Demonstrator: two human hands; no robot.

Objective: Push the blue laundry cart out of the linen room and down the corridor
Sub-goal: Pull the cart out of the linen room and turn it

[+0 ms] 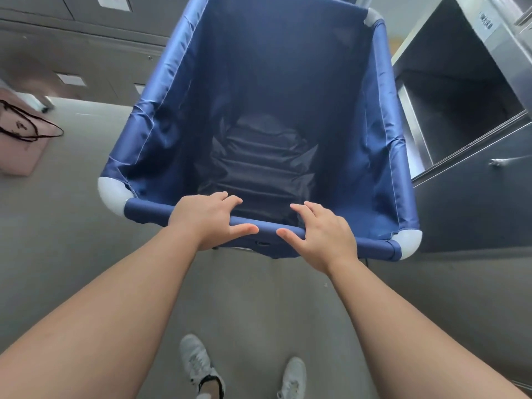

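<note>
The blue laundry cart fills the middle of the head view, a deep fabric bin with pale grey corner pieces and nothing visible inside. Its near rim bar runs across in front of me. My left hand rests on that bar left of centre, fingers curled over the top into the bin, thumb along the front. My right hand lies on the same bar right of centre, fingers spread over the top and thumb pointing left. Both arms are stretched forward. The cart's wheels are hidden under the fabric.
A stainless steel cabinet with an open compartment stands close along the cart's right side. A pink bag with dark cord handles lies on the grey floor at left. Grey cabinets line the far left wall. My white shoes show below.
</note>
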